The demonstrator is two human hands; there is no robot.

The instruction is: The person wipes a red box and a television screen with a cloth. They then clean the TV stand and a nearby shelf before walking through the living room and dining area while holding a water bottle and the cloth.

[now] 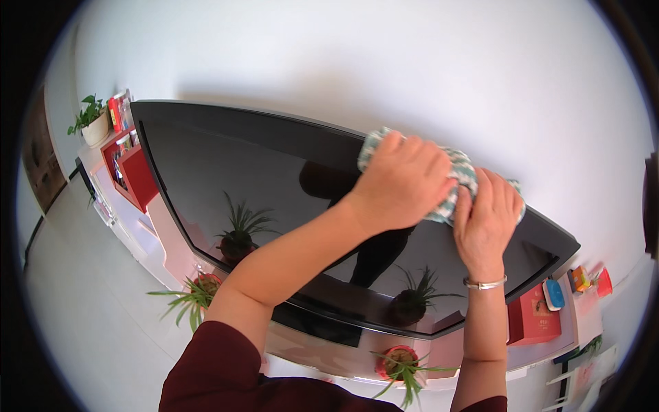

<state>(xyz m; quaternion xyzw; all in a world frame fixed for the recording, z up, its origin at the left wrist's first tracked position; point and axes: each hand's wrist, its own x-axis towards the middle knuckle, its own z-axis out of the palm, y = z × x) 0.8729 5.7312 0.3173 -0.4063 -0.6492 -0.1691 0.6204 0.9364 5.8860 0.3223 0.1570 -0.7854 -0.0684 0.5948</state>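
A black flat-screen television (267, 170) spans the middle of the view, its glass reflecting a dark figure and two plants. Over its top edge, right of centre, lies a knitted or woven green-and-white cloth (466, 172). My left hand (409, 177) grips the cloth's left part with curled fingers. Beside it, my right hand (486, 219) holds the right part, its thumb towards the left hand. A metal bracelet (485, 284) circles my right wrist. Both palms are hidden.
Potted spider plants (400, 363) (203, 291) stand on the television cabinet (309, 347) below the screen. A red box (535, 316) and a blue dish (554, 294) sit at the right. At the left are a potted plant (95, 129) and a red compartment (138, 177). A white wall (319, 56) rises behind.
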